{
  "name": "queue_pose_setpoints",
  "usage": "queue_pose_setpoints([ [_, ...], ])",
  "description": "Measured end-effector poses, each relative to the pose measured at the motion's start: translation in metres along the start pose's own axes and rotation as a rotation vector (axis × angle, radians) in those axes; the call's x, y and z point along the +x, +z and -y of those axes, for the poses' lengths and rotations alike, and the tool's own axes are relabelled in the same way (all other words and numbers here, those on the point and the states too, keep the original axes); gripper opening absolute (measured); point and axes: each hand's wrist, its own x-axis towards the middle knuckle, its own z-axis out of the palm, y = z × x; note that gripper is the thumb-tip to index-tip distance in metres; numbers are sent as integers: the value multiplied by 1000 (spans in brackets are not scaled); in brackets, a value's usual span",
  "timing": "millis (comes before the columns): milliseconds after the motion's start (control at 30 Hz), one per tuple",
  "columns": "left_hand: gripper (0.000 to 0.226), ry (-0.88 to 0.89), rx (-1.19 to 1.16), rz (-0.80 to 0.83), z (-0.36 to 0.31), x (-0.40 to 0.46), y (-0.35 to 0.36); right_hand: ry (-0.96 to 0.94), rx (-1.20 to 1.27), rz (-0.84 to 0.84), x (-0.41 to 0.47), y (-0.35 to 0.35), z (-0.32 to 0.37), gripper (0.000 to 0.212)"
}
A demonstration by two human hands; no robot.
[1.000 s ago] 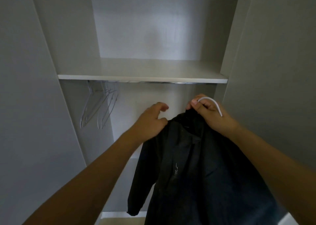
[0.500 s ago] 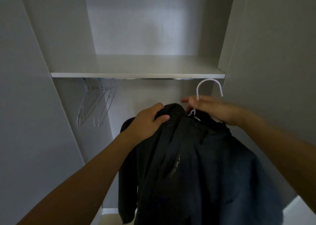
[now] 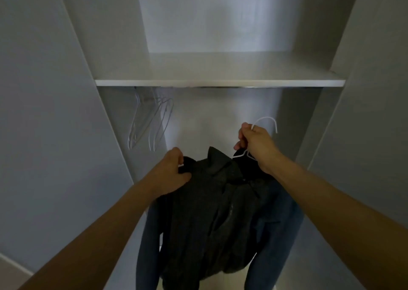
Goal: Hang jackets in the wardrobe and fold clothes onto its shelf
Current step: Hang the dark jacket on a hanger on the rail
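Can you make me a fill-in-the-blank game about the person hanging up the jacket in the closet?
1. The right hand holds the neck of a white ____, the one that carries the dark jacket.
2. The left hand grips the jacket's ____.
3. The empty hangers hang at the ____ end of the rail.
4. The rail sits just under the ____.

Missing words: hanger; shoulder; left; shelf

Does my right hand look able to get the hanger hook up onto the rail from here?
Probably yes: the right hand holds the white hanger below the rail, with nothing between them.
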Motion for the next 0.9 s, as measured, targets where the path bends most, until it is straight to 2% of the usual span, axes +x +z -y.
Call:
queue_pose_setpoints([
  [67, 48, -244, -24, 351, 12, 8, -11, 33, 4, -5, 14, 16, -5, 44],
  [100, 54, -261, 49, 489, 13, 14, -10, 40, -17, 2, 22, 24, -6, 45],
  [133, 51, -244, 117, 561, 11, 19, -5, 49, -45, 10, 31, 31, -6, 45],
  [167, 41, -220, 146, 568, 8, 24, 4, 61, -74, 11, 41, 37, -7, 45],
  [233, 19, -193, 57, 465, 6, 37, 27, 84, -127, -16, 64, 43, -8, 44],
  [367, 44, -230, -236, 135, 8, 79, 65, 91, -250, -16, 122, 36, -14, 37],
  [467, 49, -284, -342, -26, 10, 120, 91, 55, -377, 56, 169, 35, -21, 37],
  [567, 48, -300, -422, -163, 10, 163, 114, 45, -321, 146, 214, 32, -33, 43],
  [667, 44, -328, -451, -265, 9, 204, 128, 42, -242, 188, 251, 30, -45, 46],
  [733, 40, -329, -450, -323, 9, 230, 132, -7, -225, 180, 273, 31, -48, 41],
  [833, 20, -294, -464, -367, 3, 265, 130, -74, -188, 153, 304, 34, -49, 29],
  [900, 21, -286, -460, -411, -2, 283, 127, -96, -146, 138, 324, 35, -49, 29],
])
